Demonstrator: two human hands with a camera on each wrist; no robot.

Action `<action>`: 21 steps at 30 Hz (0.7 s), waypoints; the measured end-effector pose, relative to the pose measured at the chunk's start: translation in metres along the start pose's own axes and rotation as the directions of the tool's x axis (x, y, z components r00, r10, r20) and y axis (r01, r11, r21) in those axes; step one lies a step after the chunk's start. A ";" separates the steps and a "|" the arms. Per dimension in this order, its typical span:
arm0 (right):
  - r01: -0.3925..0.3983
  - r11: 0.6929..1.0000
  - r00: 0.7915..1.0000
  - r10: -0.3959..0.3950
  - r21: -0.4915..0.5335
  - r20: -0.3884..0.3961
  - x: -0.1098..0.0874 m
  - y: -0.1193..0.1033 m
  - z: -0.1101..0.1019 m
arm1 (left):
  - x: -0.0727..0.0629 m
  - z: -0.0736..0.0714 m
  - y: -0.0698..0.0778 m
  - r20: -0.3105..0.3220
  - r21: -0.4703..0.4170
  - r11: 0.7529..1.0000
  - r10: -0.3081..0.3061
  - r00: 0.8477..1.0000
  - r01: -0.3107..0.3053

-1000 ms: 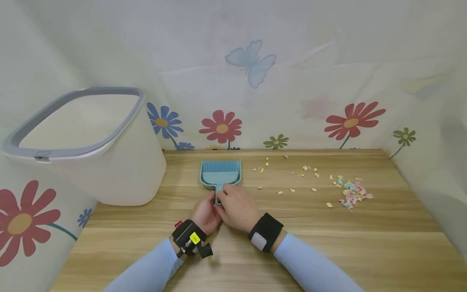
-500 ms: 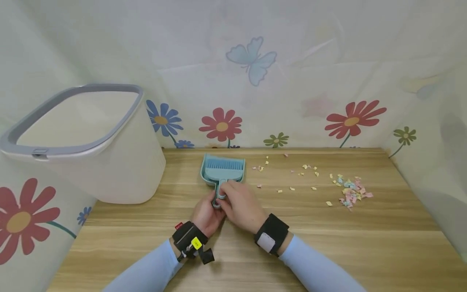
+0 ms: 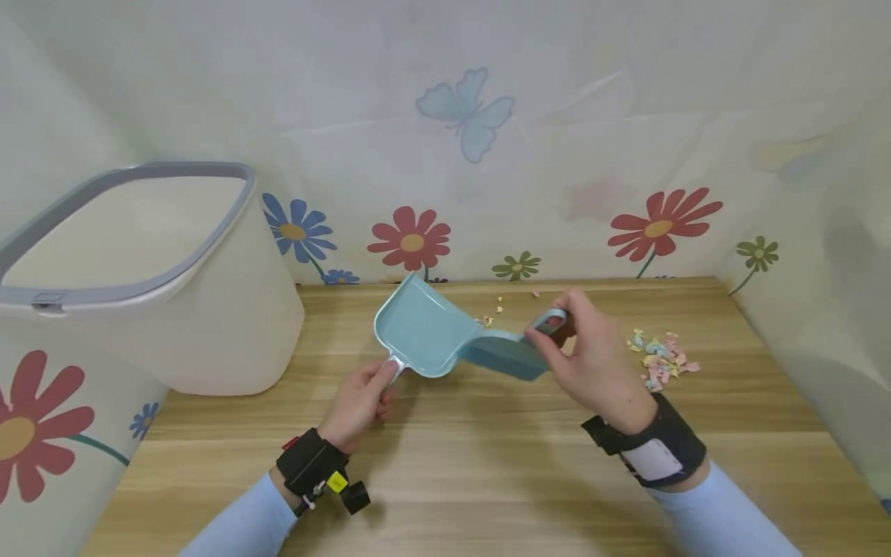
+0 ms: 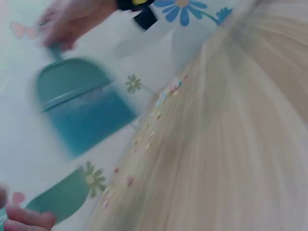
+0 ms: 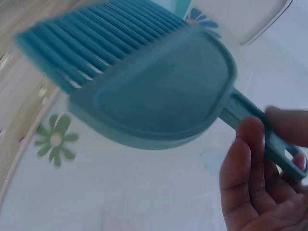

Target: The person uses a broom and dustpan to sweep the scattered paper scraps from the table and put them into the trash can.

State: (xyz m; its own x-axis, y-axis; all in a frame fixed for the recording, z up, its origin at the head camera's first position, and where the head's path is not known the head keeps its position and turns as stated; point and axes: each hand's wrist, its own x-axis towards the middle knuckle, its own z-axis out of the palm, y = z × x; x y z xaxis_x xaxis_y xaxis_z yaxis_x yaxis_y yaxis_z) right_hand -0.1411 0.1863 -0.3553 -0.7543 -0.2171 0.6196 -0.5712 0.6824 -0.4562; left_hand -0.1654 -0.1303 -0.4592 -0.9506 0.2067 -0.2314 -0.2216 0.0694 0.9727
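Observation:
My left hand [image 3: 356, 404] grips the short handle of a light-blue dustpan [image 3: 425, 325], which is tilted above the table with its open edge facing the back right. In the left wrist view only part of the dustpan [image 4: 62, 195] shows at the lower left. My right hand [image 3: 595, 363] pinches the looped handle of a matching hand brush [image 3: 504, 353], held in the air just right of the dustpan. Blue bristles [image 5: 101, 38] show clearly in the right wrist view. A heap of pink, yellow and blue paper scraps [image 3: 664, 362] lies beyond the right hand.
A large white bin [image 3: 237, 325] with a grey rim stands at the left. More small scraps [image 3: 499, 309] are scattered near the back edge of the wooden table [image 3: 445, 480]. A flower-printed curtain [image 3: 557, 155] hangs behind and at both sides.
The brush, earlier nested in the dustpan, has come out and moved right with my right hand. My left hand has shifted left, and the dustpan now tilts up off the table.

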 end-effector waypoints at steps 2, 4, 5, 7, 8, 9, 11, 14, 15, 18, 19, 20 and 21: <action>-0.029 0.998 0.997 0.033 -0.054 0.065 -0.009 0.007 -0.013 | -0.002 -0.011 0.001 0.026 0.163 0.986 0.039 0.999 -0.043; -0.057 0.994 0.990 0.068 -0.092 0.122 -0.017 0.014 -0.022 | -0.004 -0.022 0.001 0.060 0.283 0.955 0.076 0.995 -0.090; -0.069 0.993 0.986 0.083 -0.097 0.146 -0.020 0.017 -0.026 | -0.004 -0.027 0.001 0.078 0.335 0.935 0.094 0.992 -0.115; -0.075 0.992 0.980 0.093 -0.103 0.178 -0.027 0.023 -0.030 | -0.005 -0.035 0.000 0.116 0.396 0.906 0.114 0.987 -0.151; -0.077 0.992 0.978 0.095 -0.098 0.187 -0.031 0.026 -0.031 | -0.005 -0.039 -0.001 0.134 0.415 0.896 0.112 0.985 -0.159; -0.073 0.992 0.978 0.091 -0.100 0.188 -0.033 0.028 -0.032 | -0.005 -0.042 -0.001 0.148 0.436 0.885 0.108 0.983 -0.163; -0.058 0.993 0.981 0.075 -0.101 0.180 -0.038 0.032 -0.033 | -0.006 -0.047 -0.003 0.172 0.478 0.863 0.093 0.981 -0.165; -0.039 0.994 0.985 0.056 -0.106 0.166 -0.041 0.036 -0.032 | -0.006 -0.052 -0.006 0.204 0.527 0.834 0.062 0.977 -0.164; -0.035 0.993 0.985 0.053 -0.115 0.165 -0.042 0.037 -0.032 | -0.006 -0.052 -0.007 0.215 0.539 0.827 0.052 0.975 -0.163; -0.021 0.990 0.982 0.046 -0.138 0.181 -0.043 0.040 -0.029 | -0.007 -0.053 -0.009 0.235 0.569 0.806 0.032 0.971 -0.164; -0.019 0.990 0.981 0.045 -0.140 0.188 -0.044 0.041 -0.028 | -0.008 -0.053 -0.010 0.237 0.584 0.794 0.030 0.971 -0.167; -0.021 0.990 0.979 0.049 -0.142 0.198 -0.045 0.042 -0.027 | -0.008 -0.052 -0.011 0.232 0.605 0.778 0.031 0.972 -0.169; -0.026 0.990 0.977 0.054 -0.139 0.206 -0.046 0.043 -0.026 | -0.009 -0.051 -0.012 0.226 0.630 0.757 0.035 0.973 -0.173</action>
State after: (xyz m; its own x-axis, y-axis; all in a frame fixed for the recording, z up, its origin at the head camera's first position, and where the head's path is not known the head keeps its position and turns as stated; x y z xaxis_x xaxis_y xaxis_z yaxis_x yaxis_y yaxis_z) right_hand -0.1229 0.2441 -0.3862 -0.8346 -0.3188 0.4492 -0.5010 0.7781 -0.3788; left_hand -0.1656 -0.1831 -0.4679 -0.8841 0.4243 -0.1959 0.1338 0.6314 0.7638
